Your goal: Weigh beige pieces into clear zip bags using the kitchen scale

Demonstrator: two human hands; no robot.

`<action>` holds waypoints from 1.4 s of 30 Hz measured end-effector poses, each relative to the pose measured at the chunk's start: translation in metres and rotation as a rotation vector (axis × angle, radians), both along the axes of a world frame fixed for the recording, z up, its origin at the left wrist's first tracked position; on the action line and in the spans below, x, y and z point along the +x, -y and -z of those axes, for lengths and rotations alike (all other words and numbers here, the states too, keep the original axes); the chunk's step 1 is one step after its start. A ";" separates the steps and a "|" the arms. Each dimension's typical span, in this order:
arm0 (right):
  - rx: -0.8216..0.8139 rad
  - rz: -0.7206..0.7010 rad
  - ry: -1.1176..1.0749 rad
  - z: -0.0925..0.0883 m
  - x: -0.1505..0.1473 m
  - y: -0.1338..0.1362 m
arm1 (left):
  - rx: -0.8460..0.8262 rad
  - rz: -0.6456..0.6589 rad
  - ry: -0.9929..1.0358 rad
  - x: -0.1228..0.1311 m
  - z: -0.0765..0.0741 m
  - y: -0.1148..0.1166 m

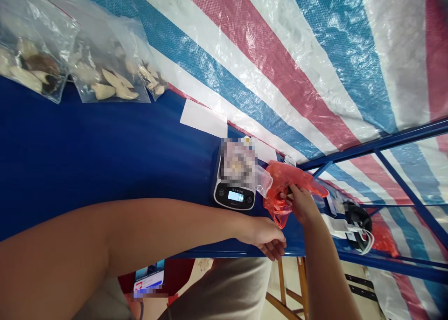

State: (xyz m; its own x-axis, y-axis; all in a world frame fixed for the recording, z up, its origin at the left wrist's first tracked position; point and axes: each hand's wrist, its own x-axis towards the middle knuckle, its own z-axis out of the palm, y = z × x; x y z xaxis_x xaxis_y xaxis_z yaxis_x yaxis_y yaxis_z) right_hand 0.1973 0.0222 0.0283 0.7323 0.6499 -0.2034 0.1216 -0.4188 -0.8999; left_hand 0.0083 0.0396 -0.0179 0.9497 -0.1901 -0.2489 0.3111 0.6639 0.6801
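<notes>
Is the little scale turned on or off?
On. The scale has a lit pale-blue display on its front, though the digits are too small to read. A clear bag lies on its platform.

Little txt is showing legibly. The kitchen scale (234, 189) on the blue table is carrying a lit LCD w/ dark digits, but they're coming out too small to read; a line of tiny characters above the display is also staying unreadable, possibly a brand or model name. Left of the scale, a white paper slip (203, 118) is showing no print. Below the scale, under the table edge, a phone screen (150, 279) is appearing blurred, nothing legible on it.
</notes>
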 end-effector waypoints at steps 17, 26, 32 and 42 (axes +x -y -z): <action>-0.074 0.046 0.095 -0.028 -0.025 0.050 | -0.005 0.014 0.005 0.002 0.002 0.000; -0.129 -0.137 0.246 -0.040 -0.069 0.044 | 0.013 0.019 0.037 0.003 0.005 0.001; -0.080 -0.128 0.077 -0.025 -0.066 0.018 | 0.026 0.019 0.071 0.009 0.012 0.002; -0.049 -0.133 -0.182 -0.017 -0.075 -0.008 | 0.019 0.009 0.104 0.016 0.022 0.006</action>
